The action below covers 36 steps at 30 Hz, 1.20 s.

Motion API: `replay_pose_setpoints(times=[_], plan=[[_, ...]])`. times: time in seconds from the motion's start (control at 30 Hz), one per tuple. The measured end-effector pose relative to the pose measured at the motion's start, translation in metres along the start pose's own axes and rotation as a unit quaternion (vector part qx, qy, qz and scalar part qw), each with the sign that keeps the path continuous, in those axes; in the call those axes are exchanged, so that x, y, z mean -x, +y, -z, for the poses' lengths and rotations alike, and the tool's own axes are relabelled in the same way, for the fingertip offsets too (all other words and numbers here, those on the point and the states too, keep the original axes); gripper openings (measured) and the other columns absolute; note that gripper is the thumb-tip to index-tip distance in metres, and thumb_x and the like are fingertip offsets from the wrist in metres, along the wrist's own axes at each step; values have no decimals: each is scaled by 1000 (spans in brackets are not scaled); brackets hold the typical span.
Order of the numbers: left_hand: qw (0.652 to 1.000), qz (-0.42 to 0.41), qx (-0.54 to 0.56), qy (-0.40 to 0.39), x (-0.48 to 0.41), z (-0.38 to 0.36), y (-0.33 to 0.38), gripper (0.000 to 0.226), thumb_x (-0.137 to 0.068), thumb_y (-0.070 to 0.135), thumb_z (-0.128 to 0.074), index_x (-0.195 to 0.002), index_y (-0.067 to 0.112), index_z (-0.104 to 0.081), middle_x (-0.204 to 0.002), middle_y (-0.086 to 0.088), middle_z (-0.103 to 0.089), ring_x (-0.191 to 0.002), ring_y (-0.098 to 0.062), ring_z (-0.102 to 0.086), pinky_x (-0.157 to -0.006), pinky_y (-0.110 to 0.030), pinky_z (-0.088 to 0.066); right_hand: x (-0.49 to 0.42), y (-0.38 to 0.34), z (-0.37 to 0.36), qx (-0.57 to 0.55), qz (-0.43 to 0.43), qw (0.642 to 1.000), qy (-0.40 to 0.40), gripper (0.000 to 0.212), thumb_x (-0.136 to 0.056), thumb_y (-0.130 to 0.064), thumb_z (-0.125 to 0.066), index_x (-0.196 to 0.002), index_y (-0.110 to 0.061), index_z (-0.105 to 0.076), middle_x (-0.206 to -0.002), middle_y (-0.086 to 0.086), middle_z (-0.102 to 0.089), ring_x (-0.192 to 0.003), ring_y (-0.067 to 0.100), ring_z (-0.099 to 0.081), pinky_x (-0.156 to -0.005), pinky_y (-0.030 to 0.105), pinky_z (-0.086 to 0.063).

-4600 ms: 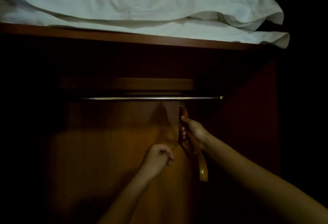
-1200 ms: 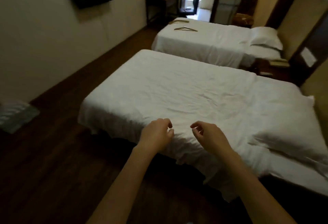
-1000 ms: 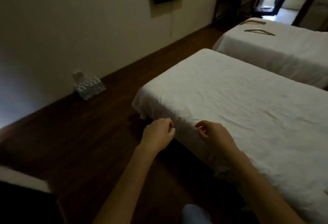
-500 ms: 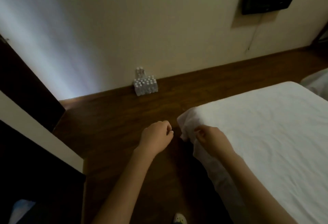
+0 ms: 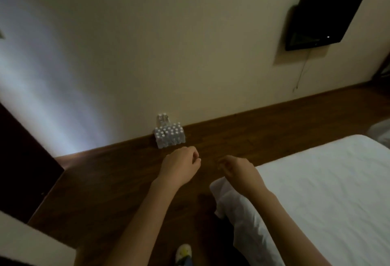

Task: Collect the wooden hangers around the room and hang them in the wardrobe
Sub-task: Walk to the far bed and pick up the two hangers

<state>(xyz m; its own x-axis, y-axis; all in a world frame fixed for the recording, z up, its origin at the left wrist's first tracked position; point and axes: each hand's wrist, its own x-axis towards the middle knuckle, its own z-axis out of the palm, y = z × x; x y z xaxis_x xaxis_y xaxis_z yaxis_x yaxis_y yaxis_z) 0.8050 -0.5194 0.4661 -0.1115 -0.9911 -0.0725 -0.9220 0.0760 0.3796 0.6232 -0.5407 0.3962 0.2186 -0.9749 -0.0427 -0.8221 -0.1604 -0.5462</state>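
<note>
I have both hands out in front of me with nothing in them. The left hand hangs over the wooden floor with its fingers loosely curled, and the right hand is just as slack above the corner of the bed.

My worry is my footing. My shoe is close to that corner, where the white sheet bunches and droops, so I judge that a careless step could catch the cloth or bang a shin on the frame under it. The pack of water bottles stands against the wall just ahead of my left hand, and in light this dim I could kick it if I cut along the skirting. The gloom also makes a brown hanger on brown boards easy to walk past.

No wooden hanger shows anywhere in this view: not on the floor, not on the visible part of the bed, and not under the wall-mounted television. I can't say how the hangers look or lie, and I can't tell whether the dark panel at my left belongs to the wardrobe, so I'd need to look round before reaching for anything
</note>
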Motion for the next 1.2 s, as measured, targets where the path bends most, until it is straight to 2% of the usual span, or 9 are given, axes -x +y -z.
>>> replay_pose_setpoints(times=[0.13,0.23,0.3,0.4,0.47,0.6,0.77,0.87,1.2], plan=[[999,-34,0,-18,-87,0,-11,27,-96,33,-51,-120,22,-58,-112,4,-62,-95,-9,-60,-82,-30,-54,-76,17,3,9,-11,1000,18,28,-96,-28,-51,-124,-24,-57,-111,-5,-66,-93,8,-64,-82,26,-55],[996,-89,-9,-30,-167,-4,-11,27,-95,32,-52,-120,23,-58,-113,4,-63,-96,-8,-60,-82,-28,-54,-135,33,11,11,-51,996,69,27,-97,-29,-50,-122,-24,-58,-108,-5,-67,-86,6,-62,-73,19,-51],[990,-127,-18,-54,-215,-9,-4,28,-95,32,-52,-122,24,-57,-114,4,-63,-96,-8,-61,-82,-27,-55,-166,44,20,10,-76,992,97,27,-97,-28,-50,-122,-24,-59,-107,-6,-67,-80,1,-57,-66,11,-44],[975,-196,-45,-91,-289,-22,25,28,-96,33,-51,-122,25,-55,-116,5,-62,-97,-8,-60,-80,-25,-53,-201,67,39,-3,-147,980,137,26,-97,-26,-50,-120,-22,-60,-105,-5,-67,-79,2,-57,-67,11,-44],[963,-240,-55,-111,-327,-32,49,27,-96,34,-51,-121,26,-56,-116,6,-63,-95,-7,-59,-76,-22,-48,-212,84,55,-12,-200,967,155,26,-97,-26,-49,-119,-21,-62,-105,-3,-68,-81,8,-62,-71,18,-50],[924,-348,-53,-150,-389,-60,115,25,-95,33,-52,-119,26,-58,-115,7,-63,-94,-6,-59,-74,-19,-45,-216,133,93,-2,-320,924,210,26,-97,-28,-49,-116,-20,-64,-108,0,-70,-91,16,-66,-76,26,-51],[875,-452,-35,-168,-459,-98,181,22,-94,34,-53,-113,26,-60,-106,8,-65,-88,-6,-61,-70,-18,-49,-233,192,123,-4,-420,857,299,27,-96,-30,-49,-115,-21,-66,-106,-2,-71,-92,16,-66,-73,24,-48],[857,-482,-39,-179,-503,-108,209,21,-94,36,-54,-111,27,-61,-103,9,-66,-85,-5,-62,-73,-19,-52,-258,220,137,-23,-458,828,323,28,-95,-33,-49,-115,-25,-66,-106,-4,-72,-91,13,-66,-77,27,-53],[819,-535,-21,-206,-660,-126,280,23,-92,37,-56,-113,29,-60,-103,11,-66,-83,0,-60,-73,-17,-52,-376,283,194,-26,-519,790,326,29,-97,-33,-47,-119,-25,-64,-111,-4,-70,-94,13,-65,-74,20,-46]])
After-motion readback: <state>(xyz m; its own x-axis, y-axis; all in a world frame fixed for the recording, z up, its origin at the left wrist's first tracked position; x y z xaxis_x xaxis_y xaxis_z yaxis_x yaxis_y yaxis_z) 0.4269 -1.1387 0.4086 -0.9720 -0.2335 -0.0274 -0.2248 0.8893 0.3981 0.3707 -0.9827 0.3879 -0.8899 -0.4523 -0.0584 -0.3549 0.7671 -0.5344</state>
